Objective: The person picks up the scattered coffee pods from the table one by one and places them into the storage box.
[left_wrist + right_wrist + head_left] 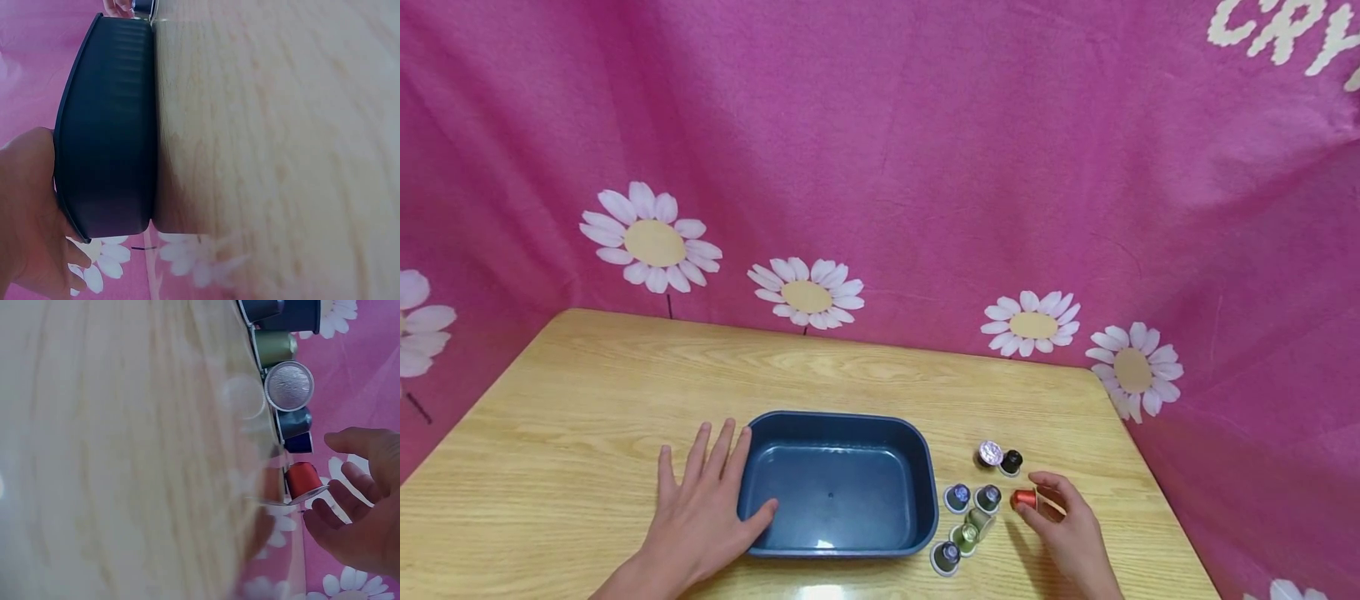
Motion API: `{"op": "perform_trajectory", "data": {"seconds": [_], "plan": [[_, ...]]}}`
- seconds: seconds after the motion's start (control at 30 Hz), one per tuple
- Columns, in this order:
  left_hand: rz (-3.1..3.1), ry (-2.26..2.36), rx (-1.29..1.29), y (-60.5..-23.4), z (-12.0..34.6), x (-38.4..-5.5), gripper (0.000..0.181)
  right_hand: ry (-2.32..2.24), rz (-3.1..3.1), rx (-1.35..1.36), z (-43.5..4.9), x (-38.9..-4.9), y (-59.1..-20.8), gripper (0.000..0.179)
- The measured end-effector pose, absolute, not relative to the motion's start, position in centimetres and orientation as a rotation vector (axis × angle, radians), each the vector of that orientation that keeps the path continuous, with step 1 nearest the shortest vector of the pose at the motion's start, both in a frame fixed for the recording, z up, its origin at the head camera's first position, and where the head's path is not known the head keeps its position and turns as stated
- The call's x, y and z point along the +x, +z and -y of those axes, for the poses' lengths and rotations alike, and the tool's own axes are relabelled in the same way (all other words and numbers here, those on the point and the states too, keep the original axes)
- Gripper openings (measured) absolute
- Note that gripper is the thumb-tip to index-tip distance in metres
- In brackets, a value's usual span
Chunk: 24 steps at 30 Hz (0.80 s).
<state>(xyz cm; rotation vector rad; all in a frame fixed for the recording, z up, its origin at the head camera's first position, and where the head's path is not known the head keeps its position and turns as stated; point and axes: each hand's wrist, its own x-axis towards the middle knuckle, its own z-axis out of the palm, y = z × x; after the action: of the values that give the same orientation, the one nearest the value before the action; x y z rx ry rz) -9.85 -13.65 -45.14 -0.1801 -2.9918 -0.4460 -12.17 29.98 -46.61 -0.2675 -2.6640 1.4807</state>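
A dark blue plastic basin [831, 500] stands on the wooden table. My left hand [700, 500] spreads its straight fingers along the basin's left side, thumb over the rim; the left wrist view shows this hand [31, 206] beside the wall. At the right, a red coffee capsule [1024, 498] lies on its side. My right hand [1067, 525] is around it, thumb and fingers apart. In the right wrist view, the fingers of my right hand [359, 500] are close to the foil rim of the red capsule [304, 479], with the thumb held off above.
Between basin and right hand sit several capsules: a blue one [957, 497], a grey one [988, 497], a green one [966, 537] and a dark one [946, 557]. Farther back are a foil-up capsule [989, 453] and a black one [1011, 462]. A pink flowered cloth [880, 167] hangs behind.
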Motion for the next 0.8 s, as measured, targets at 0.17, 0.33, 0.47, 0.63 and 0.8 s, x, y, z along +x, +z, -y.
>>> {"op": "perform_trajectory", "data": {"seconds": [0.17,0.33,0.47,0.63,0.8], "plan": [[2.999,-0.447,-0.174,-45.05,13.69,-9.90,0.096,1.458,2.682,-0.204,-29.91,-12.51,-47.19,0.045],[2.992,-0.439,-0.176,-45.04,13.71,-9.94,0.095,1.395,2.723,-0.208,-29.87,-12.63,-47.26,0.043],[2.998,-0.435,-0.173,-44.95,13.67,-9.97,0.095,1.319,2.764,-0.161,-30.01,-12.86,-47.39,0.039],[3.011,-0.433,-0.166,-44.90,13.66,-10.00,0.096,1.298,2.795,-0.198,-30.08,-12.92,-47.35,0.036],[3.014,-0.427,-0.167,-44.93,13.66,-10.03,0.096,1.270,2.793,-0.183,-30.26,-12.78,-47.46,0.032]]}}
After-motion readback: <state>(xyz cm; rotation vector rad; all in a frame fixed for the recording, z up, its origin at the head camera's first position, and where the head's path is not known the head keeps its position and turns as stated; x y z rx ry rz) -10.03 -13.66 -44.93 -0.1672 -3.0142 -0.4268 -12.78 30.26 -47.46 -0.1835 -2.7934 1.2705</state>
